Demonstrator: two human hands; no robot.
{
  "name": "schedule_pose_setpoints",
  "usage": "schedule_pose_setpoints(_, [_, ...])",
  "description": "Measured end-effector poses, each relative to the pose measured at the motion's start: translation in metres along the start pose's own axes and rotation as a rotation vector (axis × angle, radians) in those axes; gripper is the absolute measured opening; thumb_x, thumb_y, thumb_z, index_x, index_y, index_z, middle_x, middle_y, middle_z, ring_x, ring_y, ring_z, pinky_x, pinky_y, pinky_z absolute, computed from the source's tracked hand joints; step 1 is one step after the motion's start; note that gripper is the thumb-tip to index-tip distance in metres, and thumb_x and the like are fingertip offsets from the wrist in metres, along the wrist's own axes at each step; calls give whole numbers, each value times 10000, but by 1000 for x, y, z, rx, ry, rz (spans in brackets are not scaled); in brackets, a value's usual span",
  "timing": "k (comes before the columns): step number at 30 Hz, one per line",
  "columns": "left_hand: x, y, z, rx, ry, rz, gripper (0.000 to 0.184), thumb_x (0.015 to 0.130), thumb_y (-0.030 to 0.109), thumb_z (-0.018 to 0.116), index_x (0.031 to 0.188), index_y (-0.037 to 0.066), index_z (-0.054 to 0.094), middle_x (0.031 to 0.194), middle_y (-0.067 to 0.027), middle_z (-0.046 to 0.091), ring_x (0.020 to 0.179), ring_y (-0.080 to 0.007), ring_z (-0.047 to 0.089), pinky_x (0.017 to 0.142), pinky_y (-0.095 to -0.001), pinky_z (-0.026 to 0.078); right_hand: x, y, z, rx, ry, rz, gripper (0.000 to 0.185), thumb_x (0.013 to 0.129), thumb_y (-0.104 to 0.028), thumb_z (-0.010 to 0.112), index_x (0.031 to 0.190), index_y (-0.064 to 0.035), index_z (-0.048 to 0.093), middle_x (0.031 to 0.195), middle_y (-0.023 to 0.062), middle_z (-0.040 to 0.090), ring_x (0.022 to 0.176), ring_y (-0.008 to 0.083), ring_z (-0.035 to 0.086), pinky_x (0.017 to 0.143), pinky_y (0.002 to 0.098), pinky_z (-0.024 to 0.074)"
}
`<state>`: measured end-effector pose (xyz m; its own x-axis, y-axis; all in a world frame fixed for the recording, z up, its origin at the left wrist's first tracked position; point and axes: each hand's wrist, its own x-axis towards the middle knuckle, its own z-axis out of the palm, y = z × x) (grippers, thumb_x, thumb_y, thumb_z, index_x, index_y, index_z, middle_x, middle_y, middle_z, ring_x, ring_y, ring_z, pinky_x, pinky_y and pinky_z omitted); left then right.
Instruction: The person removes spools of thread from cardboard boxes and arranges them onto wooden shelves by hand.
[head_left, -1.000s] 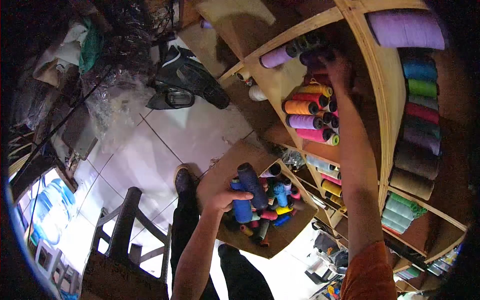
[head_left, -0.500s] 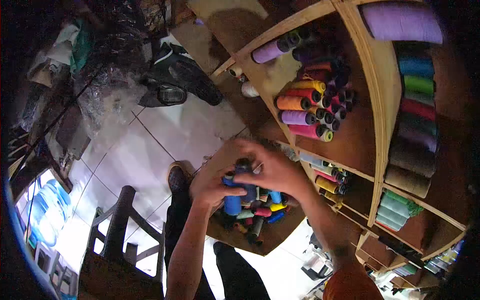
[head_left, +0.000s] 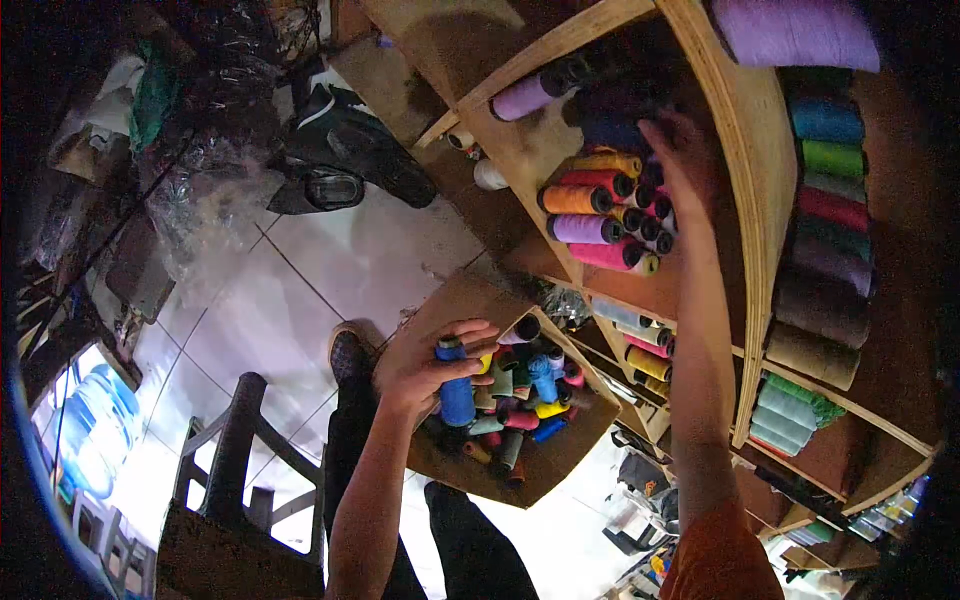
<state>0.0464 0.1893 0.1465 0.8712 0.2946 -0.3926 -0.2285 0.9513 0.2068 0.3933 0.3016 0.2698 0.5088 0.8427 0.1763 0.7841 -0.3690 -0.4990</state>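
My left hand (head_left: 418, 372) is above an open box (head_left: 470, 487) of mixed thread spools. It is closed round a blue spool of thread (head_left: 457, 392) that stands nearly upright, the thumb across it and the other fingers stretched out over the box. My right hand (head_left: 685, 165) reaches into a wooden shelf compartment. Its fingers are at the end of a dark blue spool of thread (head_left: 614, 132), which lies in shadow behind a pile of orange, red, lilac and pink spools (head_left: 585, 228). Part of the right hand's grip is hidden in the dark.
A wooden divider (head_left: 745, 200) runs close to my right arm. Other compartments hold coloured spools (head_left: 835, 160). A lilac spool (head_left: 527, 97) lies at the shelf's left. A dark chair (head_left: 240, 450) stands at lower left, and black shoes (head_left: 350, 160) lie near plastic wrapping (head_left: 215, 190).
My right hand has moved from beside my left hand up into the shelf, with the dark blue spool. My left hand stays over the box with the blue spool, and more of the box's contents show.
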Motion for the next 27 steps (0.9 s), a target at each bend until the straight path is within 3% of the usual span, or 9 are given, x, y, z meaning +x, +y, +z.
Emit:
schedule_pose_setpoints(8, [0,1,-6,7,10,-33,598,749,-67,584,1298,8,362,1290,-165,454,1168,-307,474,878,-499,480,50,56,38,-362,-59,-115,366,711,-277,724,987,-54,636,976,166,637,934,321,602,839,375,449])
schedule_pose_setpoints(11, [1,3,-2,12,46,-54,610,745,-64,593,1304,10,360,1286,-162,459,1172,-300,471,878,-501,480,46,45,34,-451,-58,-132,381,707,-279,727,999,-54,633,972,164,639,934,308,601,837,375,452])
schedule_pose_setpoints(14, [0,1,3,-36,56,-60,580,752,-57,612,1285,22,397,1267,-151,474,1116,-262,520,833,-394,513,49,64,45,-496,-1,-146,400,696,-293,738,990,-44,629,974,166,638,937,303,600,831,377,453])
schedule_pose_setpoints(20, [-2,8,17,216,114,-62,711,701,-32,648,1334,76,344,1230,-155,517,888,-275,636,642,-339,536,1,3,37,-211,180,-120,330,720,-251,722,949,-35,625,955,149,641,902,282,613,789,356,471])
schedule_pose_setpoints(22, [-1,9,14,111,-31,-27,821,712,-41,655,1387,82,205,1191,-158,541,928,-242,619,681,-315,527,-47,-58,19,-184,-7,-80,279,748,-215,700,944,-31,624,933,133,642,847,242,629,725,319,487])
schedule_pose_setpoints(23, [-3,7,11,57,-99,-15,881,718,-45,659,1414,85,136,1171,-160,553,947,-225,610,701,-303,522,-70,-69,14,11,-322,-34,349,740,-324,683,947,-50,622,896,149,647,855,254,632,768,368,485])
schedule_pose_setpoints(25, [-5,0,0,181,-157,-203,982,687,-39,685,1421,89,45,1204,-181,521,949,-229,612,723,-309,518,-131,-83,23,133,-864,162,310,768,-301,646,959,-59,608,813,136,633,770,260,620,716,376,486])
schedule_pose_setpoints(26, [-5,-3,-3,242,-190,-300,1034,671,-36,697,1425,91,0,1221,-191,505,950,-231,612,735,-312,516,-152,-93,26,119,-1156,-1,330,780,-213,664,1049,-42,581,872,100,639,766,162,612,660,285,478])
schedule_pose_setpoints(27, [-6,2,3,355,-191,-266,1046,664,-28,706,1424,92,-2,1225,-200,497,947,-239,614,757,-321,511,-167,-107,27,72,-1388,149,333,787,-226,661,1051,-41,574,845,96,632,750,161,603,664,282,473])
